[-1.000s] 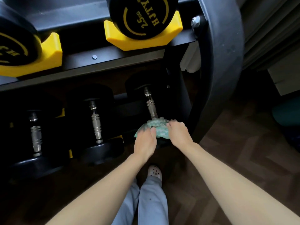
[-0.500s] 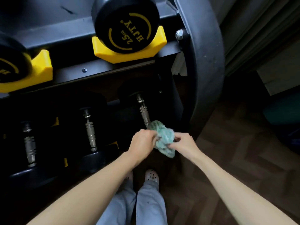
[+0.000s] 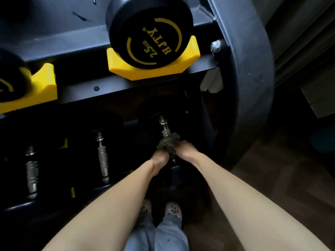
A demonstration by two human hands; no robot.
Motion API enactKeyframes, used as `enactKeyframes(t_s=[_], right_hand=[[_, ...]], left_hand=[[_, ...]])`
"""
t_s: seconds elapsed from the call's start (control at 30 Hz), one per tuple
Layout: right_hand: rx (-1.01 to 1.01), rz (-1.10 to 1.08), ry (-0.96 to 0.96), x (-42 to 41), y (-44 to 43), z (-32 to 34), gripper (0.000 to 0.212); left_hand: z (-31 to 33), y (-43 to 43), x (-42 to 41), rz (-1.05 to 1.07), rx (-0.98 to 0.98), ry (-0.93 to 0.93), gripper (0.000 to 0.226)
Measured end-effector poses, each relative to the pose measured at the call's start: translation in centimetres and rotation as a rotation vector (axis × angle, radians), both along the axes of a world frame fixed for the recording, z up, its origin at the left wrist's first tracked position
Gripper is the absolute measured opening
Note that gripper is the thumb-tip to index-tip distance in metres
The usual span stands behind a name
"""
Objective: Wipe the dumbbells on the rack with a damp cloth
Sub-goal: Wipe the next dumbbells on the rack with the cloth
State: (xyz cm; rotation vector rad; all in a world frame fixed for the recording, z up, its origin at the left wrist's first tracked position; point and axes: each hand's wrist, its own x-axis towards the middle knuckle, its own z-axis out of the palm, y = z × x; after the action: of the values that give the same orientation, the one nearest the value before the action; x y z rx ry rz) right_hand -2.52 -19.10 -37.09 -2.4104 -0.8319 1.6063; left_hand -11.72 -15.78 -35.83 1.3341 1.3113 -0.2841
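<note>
A crumpled greenish cloth [image 3: 168, 143], dark in the shadow, is bunched around the metal handle of the rightmost dumbbell [image 3: 164, 125] on the lower shelf. My left hand [image 3: 160, 158] and my right hand [image 3: 184, 149] both grip the cloth from either side, close together over the handle. Two more black dumbbells with ribbed steel handles [image 3: 102, 156] [image 3: 31, 171] lie to the left on the same shelf. Above, a black 2.5 kg dumbbell [image 3: 150, 31] sits in a yellow cradle [image 3: 126, 67].
The black rack's thick curved side post [image 3: 250, 78] rises just right of my hands. A second yellow cradle [image 3: 41, 84] holds a dumbbell at the upper left. Dark herringbone wood floor [image 3: 281, 169] lies to the right. My feet in light clogs [image 3: 173, 210] stand below.
Both hands lifted the cloth off the dumbbell's near end, bunched it, and carried it forward onto the handle. The view has dipped closer to the rack.
</note>
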Motion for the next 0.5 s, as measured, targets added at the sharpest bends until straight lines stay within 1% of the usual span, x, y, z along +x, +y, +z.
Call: enactKeyframes(t_s=[0.03,0.07,0.13,0.2,0.33,0.43,0.47,0.5], right_hand=[[0.005,0.056,-0.056,0.0,-0.2,-0.1,0.042],[-0.008,0.092,-0.074,0.2,-0.4,-0.2,0.040],[-0.032,0.178,-0.099,0.7,-0.8,-0.1,0.039],[-0.049,0.244,-0.112,1.3,-0.9,0.3,0.034],[0.007,0.285,-0.102,1.3,-1.2,2.6,0.017],[0.117,0.247,-0.130,0.8,-2.8,4.3,0.020],[0.158,0.222,-0.145,0.6,-3.8,4.6,0.023],[0.198,0.192,-0.165,0.3,-4.7,5.0,0.032]], left_hand=[[0.1,0.2,-0.3,-0.063,0.000,-0.019,0.037],[0.2,0.5,-0.6,-0.160,0.014,-0.012,0.038],[0.6,0.9,-1.0,-0.396,0.058,0.052,0.041],[1.5,1.2,-1.0,-0.562,0.081,0.119,0.041],[4.1,1.2,-0.8,-0.720,0.128,0.158,0.036],[4.9,0.7,-2.1,-0.793,0.201,0.157,0.034],[4.9,0.1,-2.8,-0.811,0.254,0.149,0.033],[4.8,-0.5,-3.5,-0.805,0.311,0.144,0.034]])
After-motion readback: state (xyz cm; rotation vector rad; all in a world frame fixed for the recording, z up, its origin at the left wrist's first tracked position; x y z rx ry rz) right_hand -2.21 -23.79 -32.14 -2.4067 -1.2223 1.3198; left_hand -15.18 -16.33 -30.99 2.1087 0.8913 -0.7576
